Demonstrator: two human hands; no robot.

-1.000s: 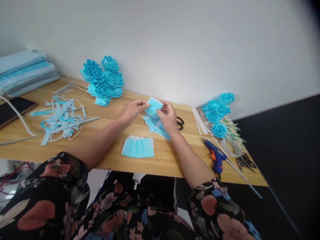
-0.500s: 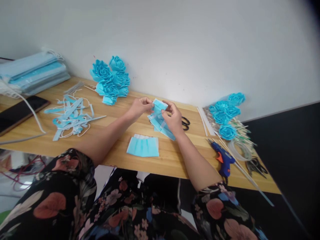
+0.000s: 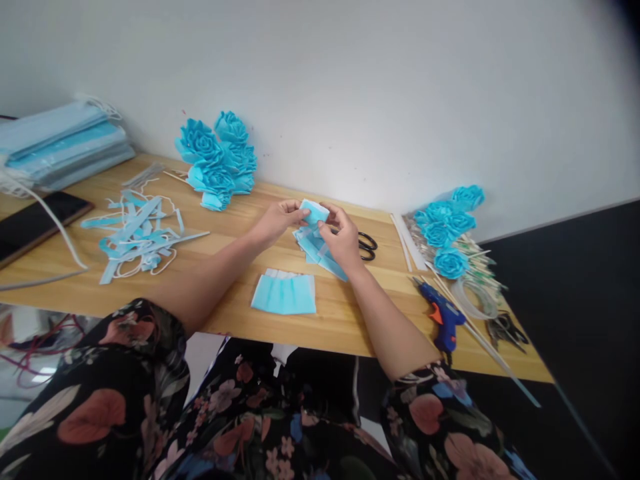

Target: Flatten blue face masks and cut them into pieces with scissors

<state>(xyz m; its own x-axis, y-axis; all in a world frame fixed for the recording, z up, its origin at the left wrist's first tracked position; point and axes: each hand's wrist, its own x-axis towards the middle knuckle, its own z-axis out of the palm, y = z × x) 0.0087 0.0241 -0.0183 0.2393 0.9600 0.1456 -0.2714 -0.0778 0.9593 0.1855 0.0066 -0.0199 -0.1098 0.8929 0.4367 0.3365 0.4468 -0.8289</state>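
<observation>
Between my two hands is a small folded piece of blue face mask (image 3: 314, 211), white along its top edge. My left hand (image 3: 285, 217) pinches its left side with thumb and fingers. The right side is gripped by my right hand (image 3: 343, 235), thumb in front. Just below lie several more cut blue mask pieces (image 3: 316, 248), partly covered by my right hand. Black-handled scissors (image 3: 367, 247) show beside that hand, their blades hidden. A separate pleated mask piece (image 3: 284, 293) rests flat nearer the table's front edge.
Blue fabric roses (image 3: 217, 160) stand at the back left, with more roses (image 3: 450, 227) at the right. Mask strips and ear loops (image 3: 143, 233) lie in a tangle left. A glue gun (image 3: 443, 313), pliers (image 3: 505, 330), a phone (image 3: 40, 223) and stacked masks (image 3: 65, 147) sit around.
The mask piece in my hands looks shorter now, its top folded down further. Both hands stay close together around it. The whole view has shifted slightly.
</observation>
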